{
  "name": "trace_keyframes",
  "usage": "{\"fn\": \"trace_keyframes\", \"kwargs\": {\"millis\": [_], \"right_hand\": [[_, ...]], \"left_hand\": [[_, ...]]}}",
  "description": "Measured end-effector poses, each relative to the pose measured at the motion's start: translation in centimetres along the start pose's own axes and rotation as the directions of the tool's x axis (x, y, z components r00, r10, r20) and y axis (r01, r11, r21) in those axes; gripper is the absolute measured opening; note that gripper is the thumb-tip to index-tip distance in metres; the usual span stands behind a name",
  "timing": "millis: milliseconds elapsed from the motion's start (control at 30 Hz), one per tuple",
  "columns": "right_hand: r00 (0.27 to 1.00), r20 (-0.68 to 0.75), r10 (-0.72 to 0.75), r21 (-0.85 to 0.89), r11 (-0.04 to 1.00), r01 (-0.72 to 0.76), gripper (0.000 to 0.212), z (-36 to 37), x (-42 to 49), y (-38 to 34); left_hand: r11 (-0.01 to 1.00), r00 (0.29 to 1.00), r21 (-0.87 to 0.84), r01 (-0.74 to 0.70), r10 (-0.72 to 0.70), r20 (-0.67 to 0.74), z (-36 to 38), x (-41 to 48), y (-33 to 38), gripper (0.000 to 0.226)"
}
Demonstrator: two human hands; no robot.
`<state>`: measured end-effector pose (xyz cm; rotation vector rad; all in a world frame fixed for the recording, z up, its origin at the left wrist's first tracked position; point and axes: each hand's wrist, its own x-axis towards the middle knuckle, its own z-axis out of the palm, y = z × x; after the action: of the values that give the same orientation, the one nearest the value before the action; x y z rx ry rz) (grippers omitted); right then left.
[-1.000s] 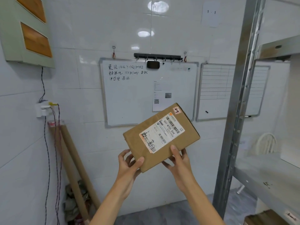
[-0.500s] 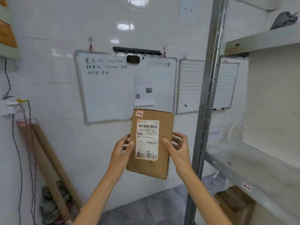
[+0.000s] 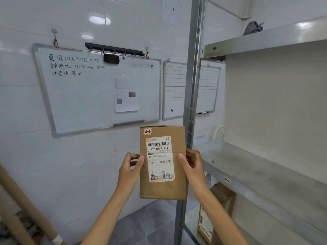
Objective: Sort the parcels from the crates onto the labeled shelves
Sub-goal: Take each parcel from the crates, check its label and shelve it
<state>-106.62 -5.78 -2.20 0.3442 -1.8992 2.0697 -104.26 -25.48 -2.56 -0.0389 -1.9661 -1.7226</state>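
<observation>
In the head view the parcel (image 3: 162, 188) stands upright at lower centre of the frame, long axis vertical and label toward the camera. The left hand (image 3: 130, 171) and right hand (image 3: 193, 167) each grasp a side edge, thumbs on the front and fingers curled behind. The shelf (image 3: 265, 174) fills the right of the frame beyond the post (image 3: 192, 85), so the right hand is nearer; its edge tag (image 3: 227, 180) seems to read differently from the parcel's corner sticker (image 3: 147, 131).

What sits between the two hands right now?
A brown cardboard parcel with a white shipping label, held upright: the left hand grips its left edge, the right hand its right edge. Shows in the head view.
</observation>
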Motion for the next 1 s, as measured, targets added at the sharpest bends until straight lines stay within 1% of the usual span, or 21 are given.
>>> {"fn": "trace_keyframes", "kwargs": {"millis": [67,133,300,467,600,733,800,900,1000], "right_hand": [[0.999,-0.035,0.000,-0.017,1.000,-0.001,0.030,-0.5,-0.7,-0.4],[0.998,-0.065,-0.010,-0.031,0.999,0.008,0.026,-0.7,-1.6,-0.8],[0.984,-0.175,-0.018,-0.074,0.997,0.005,0.027,-0.2,-5.1,-1.7],[0.959,-0.282,-0.022,-0.112,0.994,-0.010,0.035,0.2,-9.9,-2.5],[0.921,-0.390,0.003,-0.136,0.989,-0.061,0.038,-0.6,-14.5,-2.7],[0.872,-0.486,0.057,-0.138,0.980,-0.141,0.039,-2.3,-19.1,-2.6],[0.835,-0.547,0.052,-0.160,0.973,-0.165,0.038,-3.5,-21.2,-2.7],[0.780,-0.624,0.041,-0.185,0.962,-0.199,0.035,-5.2,-24.2,-3.2],[0.735,-0.677,0.047,-0.187,0.954,-0.233,0.031,-6.7,-27.4,-3.8]], "left_hand": [[1.000,0.999,-0.016,-0.008,0.009,0.041,0.2,-0.2,0.1,0.014],[1.000,0.996,-0.021,-0.014,0.015,0.088,0.1,-0.5,0.2,0.016],[0.999,0.983,-0.038,-0.015,0.021,0.181,-1.4,-1.9,1.1,0.035],[0.995,0.955,-0.065,-0.069,0.085,0.284,-2.9,-4.2,1.3,0.030],[0.994,0.923,-0.087,-0.065,0.093,0.373,-2.6,-6.8,1.0,0.028],[0.994,0.864,-0.107,-0.005,0.058,0.500,-0.8,-9.8,0.4,0.029],[0.993,0.825,-0.115,0.022,0.047,0.562,0.3,-11.2,0.4,0.029],[0.988,0.749,-0.139,0.070,0.040,0.661,1.7,-13.5,0.4,0.032],[0.983,0.653,-0.132,0.125,0.019,0.757,3.1,-15.6,0.7,0.030]]}}
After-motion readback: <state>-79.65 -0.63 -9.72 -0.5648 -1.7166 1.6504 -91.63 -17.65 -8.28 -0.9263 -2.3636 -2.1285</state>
